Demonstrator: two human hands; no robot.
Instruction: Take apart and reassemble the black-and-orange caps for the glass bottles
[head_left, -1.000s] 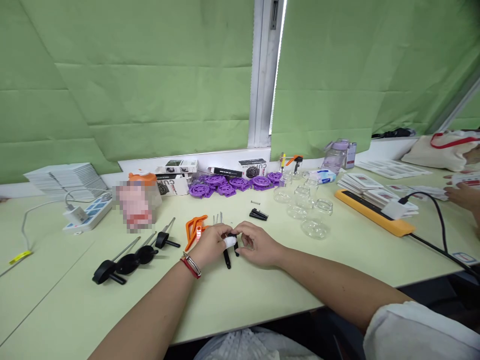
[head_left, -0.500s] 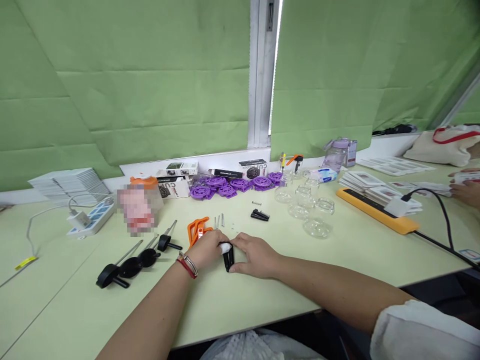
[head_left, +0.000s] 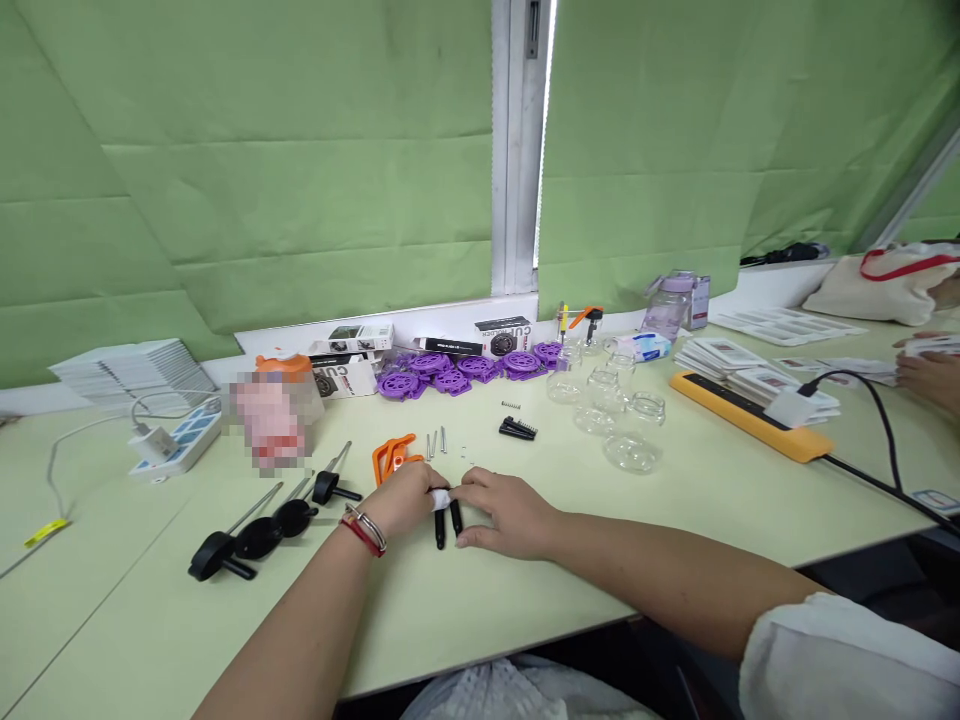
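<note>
Near the table's front edge, toward the middle, two black plastic legs [head_left: 440, 532] point toward the person, lower ends apart; fingers cover their tops, so whether they join cannot be told. The left hand [head_left: 409, 497], thumb wrapped in white [head_left: 441, 499], pinches the upper ends narrowly; the right hand [head_left: 511, 515] holds the right-hand leg between forefinger and thumb. Just beyond the left hand, partly hidden by it, lie orange plastic handles [head_left: 391, 458], with metal pins [head_left: 443, 440] beside them. Farther off are a loose spring [head_left: 511, 405] and a black clip [head_left: 517, 429] with another spring. Clear glass vessels [head_left: 631, 453] stand to the right, short of a yellow power strip [head_left: 750, 416]; black crank-like parts with metal rods [head_left: 215, 556] crowd the left forearm's outer side. Purple plastic discs [head_left: 401, 384] are heaped behind, against printed boxes [head_left: 346, 379].
</note>
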